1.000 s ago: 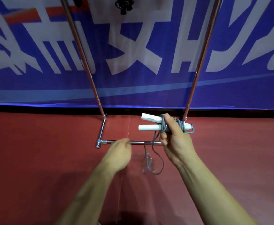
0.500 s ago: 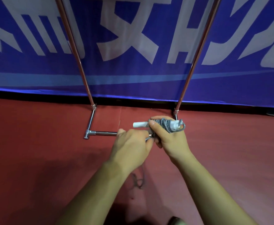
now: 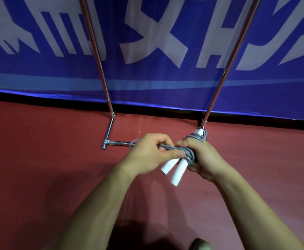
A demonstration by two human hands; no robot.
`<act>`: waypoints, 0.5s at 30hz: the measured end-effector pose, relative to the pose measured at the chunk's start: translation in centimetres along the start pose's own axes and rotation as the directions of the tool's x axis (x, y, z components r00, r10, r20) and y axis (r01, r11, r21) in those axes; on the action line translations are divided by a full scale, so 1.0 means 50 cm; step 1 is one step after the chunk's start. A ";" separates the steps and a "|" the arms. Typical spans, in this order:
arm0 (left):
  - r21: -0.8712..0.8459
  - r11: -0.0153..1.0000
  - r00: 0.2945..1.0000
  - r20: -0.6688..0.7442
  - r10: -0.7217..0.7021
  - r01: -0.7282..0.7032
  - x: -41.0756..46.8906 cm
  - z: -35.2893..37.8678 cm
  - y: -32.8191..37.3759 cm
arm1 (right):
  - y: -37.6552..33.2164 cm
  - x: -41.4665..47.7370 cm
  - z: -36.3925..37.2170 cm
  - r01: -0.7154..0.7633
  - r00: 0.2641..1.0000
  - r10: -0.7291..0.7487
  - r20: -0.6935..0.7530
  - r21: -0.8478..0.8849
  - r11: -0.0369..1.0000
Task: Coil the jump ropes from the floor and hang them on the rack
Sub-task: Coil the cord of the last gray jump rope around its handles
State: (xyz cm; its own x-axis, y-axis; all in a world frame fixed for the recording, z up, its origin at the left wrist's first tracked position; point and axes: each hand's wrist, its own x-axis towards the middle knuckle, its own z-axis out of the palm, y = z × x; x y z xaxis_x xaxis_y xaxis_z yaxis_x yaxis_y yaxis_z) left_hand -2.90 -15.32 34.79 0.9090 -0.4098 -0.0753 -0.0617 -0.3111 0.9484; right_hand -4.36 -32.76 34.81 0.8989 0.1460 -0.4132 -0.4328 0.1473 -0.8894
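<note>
**Closing the wrap on the grey rope**

The right hand point(image 3: 204, 159) is clenched round the jump rope point(image 3: 189, 153), clamping its two white handles point(image 3: 178, 171) side by side with the grey cord wound across them. The bundle is held in the air above the red floor point(image 3: 39, 159), just on the near side of the right foot of the rack point(image 3: 100, 69). The left hand point(image 3: 147, 156) pinches the free strand between thumb and curled fingers, close against the coil.

To do this turn well, I judge the strand should be drawn taut and laid beside the neighbouring winding, not across it. The right thumb should pin each turn so nothing slackens. The tail wants tucking under a winding before the bundle goes up to hang.

Count: one rope, two handles, two hands, and one rack showing two slanting uprights and a chrome base bar point(image 3: 119, 142) at the left. No other rope shows on the floor in this view. One blue banner point(image 3: 165, 83) hangs behind
</note>
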 end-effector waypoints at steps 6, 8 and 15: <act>-0.425 0.900 0.993 -0.031 -0.117 0.092 0.020 0.015 -0.007 | -0.033 -0.006 0.007 0.032 0.992 -0.085 0.095 0.461 0.887; -0.451 0.880 0.981 -0.047 -0.191 0.150 0.024 0.038 -0.005 | -0.048 -0.010 0.016 0.103 0.988 -0.149 0.044 0.527 0.844; 0.384 0.916 0.993 -0.031 -0.110 0.114 0.002 0.097 0.010 | -0.022 0.007 0.005 0.351 0.912 -0.240 -0.333 0.330 0.876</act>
State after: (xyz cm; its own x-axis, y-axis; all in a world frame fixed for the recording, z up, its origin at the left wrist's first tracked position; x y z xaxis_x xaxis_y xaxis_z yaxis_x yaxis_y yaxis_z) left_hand -4.84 -19.70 33.78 0.9227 -0.3459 -0.1700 -0.1113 -0.6614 0.7417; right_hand -3.60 -32.61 35.72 0.9465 -0.2279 -0.2284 -0.0864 0.5030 -0.8600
